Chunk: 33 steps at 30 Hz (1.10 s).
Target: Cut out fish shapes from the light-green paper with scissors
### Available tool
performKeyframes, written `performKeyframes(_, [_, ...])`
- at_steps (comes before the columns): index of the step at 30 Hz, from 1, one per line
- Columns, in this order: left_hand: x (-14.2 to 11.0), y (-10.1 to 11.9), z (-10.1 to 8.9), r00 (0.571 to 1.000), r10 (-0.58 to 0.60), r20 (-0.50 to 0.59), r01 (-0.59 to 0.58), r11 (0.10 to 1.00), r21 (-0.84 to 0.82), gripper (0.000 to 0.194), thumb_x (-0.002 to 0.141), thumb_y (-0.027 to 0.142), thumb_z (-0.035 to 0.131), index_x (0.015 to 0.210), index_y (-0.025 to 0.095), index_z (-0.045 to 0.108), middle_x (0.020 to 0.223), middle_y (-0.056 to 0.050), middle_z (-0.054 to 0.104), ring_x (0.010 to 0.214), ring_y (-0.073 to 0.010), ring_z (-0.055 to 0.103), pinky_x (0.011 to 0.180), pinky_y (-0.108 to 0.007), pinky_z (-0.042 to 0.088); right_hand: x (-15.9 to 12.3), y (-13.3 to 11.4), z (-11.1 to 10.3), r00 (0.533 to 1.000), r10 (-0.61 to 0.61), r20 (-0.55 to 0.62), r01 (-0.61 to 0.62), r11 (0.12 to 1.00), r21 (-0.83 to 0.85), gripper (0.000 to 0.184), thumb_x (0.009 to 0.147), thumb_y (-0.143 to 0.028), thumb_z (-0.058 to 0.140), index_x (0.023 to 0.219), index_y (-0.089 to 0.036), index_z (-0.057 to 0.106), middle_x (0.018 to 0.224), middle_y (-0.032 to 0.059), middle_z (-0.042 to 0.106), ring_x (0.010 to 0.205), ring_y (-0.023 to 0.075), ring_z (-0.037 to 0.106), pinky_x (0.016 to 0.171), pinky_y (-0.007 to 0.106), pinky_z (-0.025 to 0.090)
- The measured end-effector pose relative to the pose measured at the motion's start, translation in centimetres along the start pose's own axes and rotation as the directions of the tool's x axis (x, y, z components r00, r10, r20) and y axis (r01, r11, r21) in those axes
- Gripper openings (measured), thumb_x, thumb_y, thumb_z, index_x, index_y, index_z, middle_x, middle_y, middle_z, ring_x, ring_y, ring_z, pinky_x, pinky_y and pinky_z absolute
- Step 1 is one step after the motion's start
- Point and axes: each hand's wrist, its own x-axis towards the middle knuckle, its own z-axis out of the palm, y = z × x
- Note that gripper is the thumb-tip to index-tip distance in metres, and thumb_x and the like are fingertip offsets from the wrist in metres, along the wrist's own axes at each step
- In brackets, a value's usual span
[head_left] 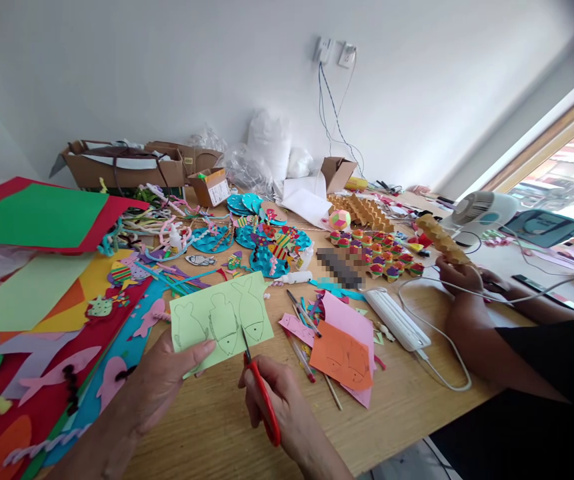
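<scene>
My left hand (174, 367) grips the lower left corner of a light green paper sheet (197, 297), thumb on top. Several fish outlines are drawn on the sheet in dark line. In my right hand (274, 393) is a pair of red-handled scissors (265, 400), fingers wrapped about the handles. Its blades meet the sheet near the fish drawn at the right; whether they are parted I cannot tell. Just right of the scissors, an orange paper sheet (341, 357) with fish drawings lies over pink paper (361, 393).
At the right, a person's hand (459, 273) holds a strip of egg carton (441, 240). A white power strip (397, 319) with a looping cable lies nearby. Coloured paper (37, 213) is heaped at the left. Blue plates (211, 240) and a cardboard box (127, 167) stand farther back.
</scene>
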Motion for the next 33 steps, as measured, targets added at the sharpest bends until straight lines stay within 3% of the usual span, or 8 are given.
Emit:
performKeyframes(3, [0.1, 0.0, 0.1, 1.0, 0.005, 0.014, -0.005, 1.0, -0.019, 0.051, 0.067, 0.03, 0.082, 0.116, 0.025, 0.069, 0.097, -0.001, 0.077, 0.084, -0.0189, 0.065, 0.064, -0.025, 0.047, 0.0, 0.2, 0.1, 1.0, 0.01, -0.007, -0.01, 1.0, 0.015, 0.04, 0.088, -0.052, 0.048, 0.064, -0.02, 0.046, 0.045, -0.006, 0.042, 0.04, 0.0078, 0.038, 0.039, 0.019, 0.028])
performKeyframes(9, [0.0, -0.1, 0.0, 1.0, 0.005, 0.02, -0.005, 1.0, -0.005, 0.049, 0.069, 0.031, 0.081, 0.115, 0.025, 0.07, 0.096, 0.0, 0.078, 0.08, -0.0175, 0.064, 0.059, -0.024, 0.045, 0.2, 0.6, 0.1, 0.999, 0.043, -0.009, -0.043, 0.999, 0.031, 0.045, 0.085, -0.059, 0.05, 0.064, -0.02, 0.044, 0.048, -0.0068, 0.038, 0.04, 0.0077, 0.038, 0.037, 0.019, 0.026])
performKeyframes(17, [-0.1, 0.0, 0.1, 1.0, -0.003, -0.011, 0.003, 1.0, 0.016, 0.051, 0.066, 0.033, 0.082, 0.115, 0.027, 0.07, 0.098, 0.0, 0.078, 0.082, -0.0187, 0.066, 0.061, -0.024, 0.046, 0.1, 1.6, 0.0, 1.0, -0.005, -0.03, 0.005, 1.0, -0.018, 0.042, 0.087, -0.054, 0.051, 0.064, -0.02, 0.043, 0.049, -0.0067, 0.039, 0.041, 0.0076, 0.037, 0.039, 0.02, 0.026])
performKeyframes(23, [-0.2, -0.1, 0.1, 1.0, 0.002, -0.005, -0.002, 0.999, 0.036, 0.054, 0.065, 0.034, 0.082, 0.118, 0.026, 0.069, 0.101, -0.002, 0.077, 0.084, -0.0211, 0.067, 0.06, -0.026, 0.047, 0.0, 0.9, 0.0, 0.998, 0.056, 0.009, -0.056, 0.998, -0.003, 0.04, 0.087, -0.052, 0.05, 0.065, -0.02, 0.046, 0.046, -0.0064, 0.043, 0.04, 0.0083, 0.04, 0.039, 0.019, 0.028])
performKeyframes(29, [-0.3, 0.0, 0.0, 0.999, -0.016, 0.041, 0.013, 0.998, 0.066, 0.053, 0.069, 0.036, 0.079, 0.119, 0.022, 0.068, 0.099, -0.004, 0.078, 0.08, -0.0216, 0.065, 0.057, -0.026, 0.043, -0.1, 0.5, 0.0, 1.0, 0.023, 0.019, -0.022, 0.999, -0.042, 0.043, 0.089, -0.055, 0.047, 0.066, -0.019, 0.048, 0.045, -0.0053, 0.047, 0.042, 0.0084, 0.041, 0.043, 0.019, 0.031])
performKeyframes(33, [-0.5, 0.1, 0.1, 0.997, -0.04, 0.065, 0.037, 0.998, 0.053, 0.052, 0.07, 0.034, 0.079, 0.12, 0.025, 0.067, 0.105, -0.004, 0.077, 0.09, -0.024, 0.066, 0.066, -0.028, 0.047, -0.1, 0.4, 0.0, 0.999, 0.024, 0.027, -0.024, 1.0, -0.016, 0.046, 0.089, -0.06, 0.046, 0.068, -0.019, 0.049, 0.045, -0.0052, 0.046, 0.042, 0.0087, 0.041, 0.042, 0.019, 0.031])
